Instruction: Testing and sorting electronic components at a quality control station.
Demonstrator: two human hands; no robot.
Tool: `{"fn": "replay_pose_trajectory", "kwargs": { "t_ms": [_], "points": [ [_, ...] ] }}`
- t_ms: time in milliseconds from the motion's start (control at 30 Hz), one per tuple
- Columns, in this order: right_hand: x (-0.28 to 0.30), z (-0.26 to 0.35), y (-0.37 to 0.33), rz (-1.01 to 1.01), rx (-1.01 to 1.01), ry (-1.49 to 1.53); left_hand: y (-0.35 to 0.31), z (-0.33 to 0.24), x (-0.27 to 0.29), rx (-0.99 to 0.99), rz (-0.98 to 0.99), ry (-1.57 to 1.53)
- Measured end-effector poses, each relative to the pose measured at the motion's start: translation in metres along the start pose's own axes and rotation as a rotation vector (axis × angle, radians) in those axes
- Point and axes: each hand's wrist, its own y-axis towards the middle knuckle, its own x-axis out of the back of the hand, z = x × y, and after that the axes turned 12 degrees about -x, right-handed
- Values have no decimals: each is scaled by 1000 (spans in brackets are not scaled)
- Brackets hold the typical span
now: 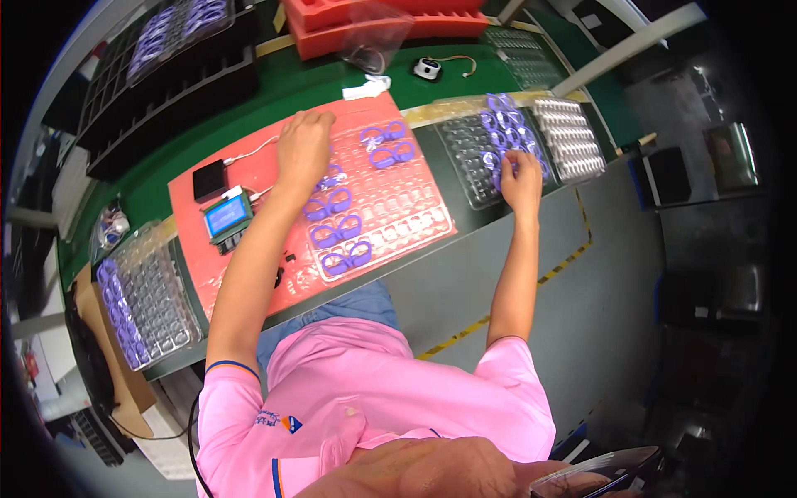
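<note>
My left hand (305, 148) is over the pink mat (249, 299), at the far left corner of a clear plastic tray (398, 195). Its fingers curl downward, and what they grip is hidden beneath them. Purple looped bands (335, 232) lie in a column along that tray's left side, with others (392, 154) at its far right. To the right, my right hand (520, 178) has its fingers pinched at a purple band among several purple bands (508, 124) on a second clear tray (465, 153).
On the mat's left are a small blue-lit display module (227, 216) and a black box (210, 180) with white cables. Another tray (158, 307) with purple bands stands far left. Clear trays (570, 139) lie far right. Behind are red foam holders (382, 25) and a black rack (166, 100).
</note>
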Motion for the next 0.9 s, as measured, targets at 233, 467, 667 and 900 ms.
{"fn": "replay_pose_trajectory", "kwargs": {
  "t_ms": [233,467,667,900],
  "points": [
    [-2,1,0,30,-27,-50,-2,21,-7,55,52,12],
    [-2,13,4,92,48,-92,2,26,-16,116,74,31],
    [1,26,19,99,72,-196,15,27,-9,83,32,141],
    [-12,23,19,131,73,-258,2,26,-5,84,15,110]
  ]
}}
